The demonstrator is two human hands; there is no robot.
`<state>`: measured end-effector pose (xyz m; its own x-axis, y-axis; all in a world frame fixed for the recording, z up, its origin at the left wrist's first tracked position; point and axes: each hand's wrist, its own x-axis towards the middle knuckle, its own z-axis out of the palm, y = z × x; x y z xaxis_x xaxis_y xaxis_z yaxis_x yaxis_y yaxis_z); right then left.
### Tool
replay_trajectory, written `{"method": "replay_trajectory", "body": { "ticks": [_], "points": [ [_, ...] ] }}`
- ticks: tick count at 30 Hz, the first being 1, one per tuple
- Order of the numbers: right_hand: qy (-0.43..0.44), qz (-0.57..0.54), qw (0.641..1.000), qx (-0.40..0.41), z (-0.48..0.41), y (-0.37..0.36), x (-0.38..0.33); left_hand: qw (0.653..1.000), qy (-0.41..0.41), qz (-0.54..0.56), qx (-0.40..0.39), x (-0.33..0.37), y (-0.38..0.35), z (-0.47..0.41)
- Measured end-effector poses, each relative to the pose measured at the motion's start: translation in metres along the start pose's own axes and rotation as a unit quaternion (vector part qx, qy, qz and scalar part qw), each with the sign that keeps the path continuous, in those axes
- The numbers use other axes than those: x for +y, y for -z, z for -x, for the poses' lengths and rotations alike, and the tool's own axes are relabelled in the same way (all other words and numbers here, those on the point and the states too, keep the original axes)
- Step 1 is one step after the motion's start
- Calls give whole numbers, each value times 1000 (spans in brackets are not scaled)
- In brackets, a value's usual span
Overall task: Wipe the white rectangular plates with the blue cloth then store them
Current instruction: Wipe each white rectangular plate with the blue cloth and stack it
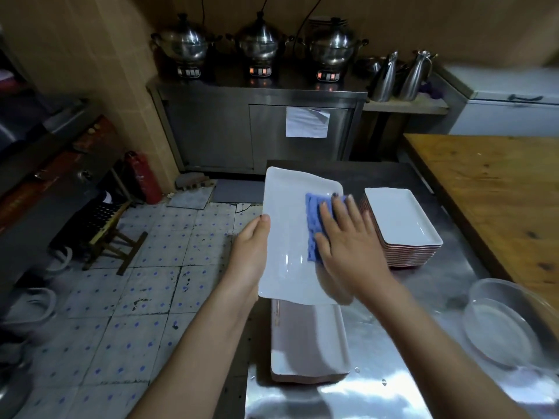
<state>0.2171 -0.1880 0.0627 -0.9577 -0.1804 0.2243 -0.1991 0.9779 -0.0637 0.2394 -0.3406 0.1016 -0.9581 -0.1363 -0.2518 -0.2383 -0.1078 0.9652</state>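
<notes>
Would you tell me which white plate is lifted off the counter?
The plate in the left hand, with the right hand pressing the blue cloth on it; the others lie stacked.

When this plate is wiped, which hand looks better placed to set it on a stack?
Probably the left hand: it grips the white plate by its edge, while the right hand is pressing the blue cloth.

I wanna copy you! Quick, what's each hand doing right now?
Left hand: closed, holding the white plate by its edge.
Right hand: open, pressing the blue cloth flat on that plate.
</notes>
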Motion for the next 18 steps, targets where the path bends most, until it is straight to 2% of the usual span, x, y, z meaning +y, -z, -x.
{"method": "replay_trajectory", "body": {
  "ticks": [3, 4, 6, 11, 14, 16, 18],
  "points": [
    [42, -16, 999, 6, 53, -23, -13, 1000, 0, -5, 25, -3, 6, -3],
    [38, -15, 999, -12, 57, -26, -11, 1000, 2, -8, 24, -5, 6, -3],
    [39, 0, 999, 7, 39, -25, -3, 1000, 16, -15, 16, -10, 4, 1],
    [-91, -38, 995, -4, -13, -14, 17, 998, 46, -30, -27, -23, -10, 9],
    [-121, -47, 992, -12, -6, -19, -2, 998, 50, -31, -30, -27, -16, 8],
    [-94, -111, 989, -36, -2, -16, -21, 998, 52, -23, -19, -27, -22, 9],
    [-20, -145, 987, -62, 3, -12, -35, 998, 61, 2, -1, -25, -24, 8]
  ]
}}
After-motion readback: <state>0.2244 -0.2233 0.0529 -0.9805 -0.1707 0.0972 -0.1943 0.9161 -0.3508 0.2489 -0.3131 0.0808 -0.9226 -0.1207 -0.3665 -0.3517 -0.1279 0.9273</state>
